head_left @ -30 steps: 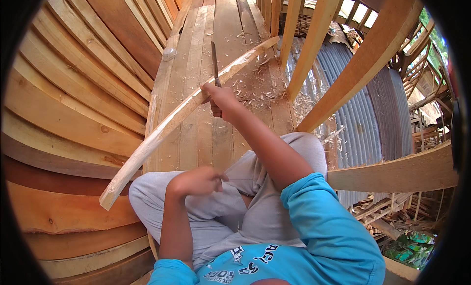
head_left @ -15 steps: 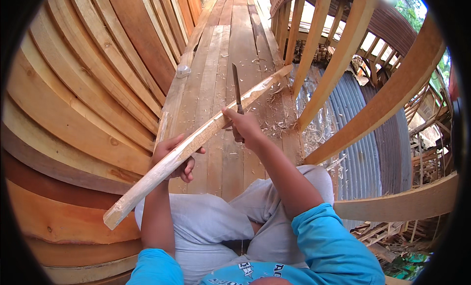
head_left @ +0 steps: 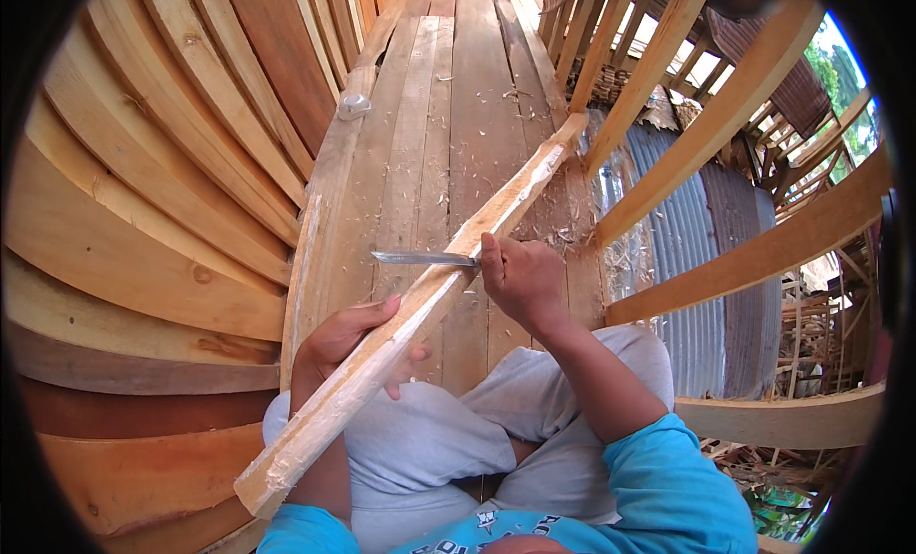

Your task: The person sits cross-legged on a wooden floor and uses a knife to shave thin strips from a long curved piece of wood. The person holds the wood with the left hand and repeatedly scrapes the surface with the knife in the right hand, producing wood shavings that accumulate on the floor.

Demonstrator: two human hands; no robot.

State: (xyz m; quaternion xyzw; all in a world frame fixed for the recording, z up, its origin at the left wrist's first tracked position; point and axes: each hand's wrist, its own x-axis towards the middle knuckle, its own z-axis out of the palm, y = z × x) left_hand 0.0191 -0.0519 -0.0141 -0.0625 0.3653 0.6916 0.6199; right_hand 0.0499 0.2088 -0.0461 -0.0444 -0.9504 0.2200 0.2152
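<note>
A long, partly whittled wooden pole (head_left: 382,334) slants from near my left side up to the railing on the far right. Pale, freshly cut strips show along its faces. My left hand (head_left: 348,344) cradles the pole from below, thumb along one side and fingers curled round the other. In my right fist (head_left: 527,279) is a knife; its handle is hidden by the fingers. The knife's blade (head_left: 425,258) lies across the pole's upper side, with its tip pointing left.
Wood shavings litter the plank floor (head_left: 405,163). Upright boards (head_left: 124,239) line the left side. A slatted wooden railing (head_left: 706,144) runs along the right, with corrugated metal sheets (head_left: 673,210) beyond it. A small clear plastic container (head_left: 354,105) rests near the left boards.
The knife has turned from pointing away, upright, to lying across the pole and pointing left. My right hand has come nearer and rightward. The pole's near end and my left hand have shifted closer.
</note>
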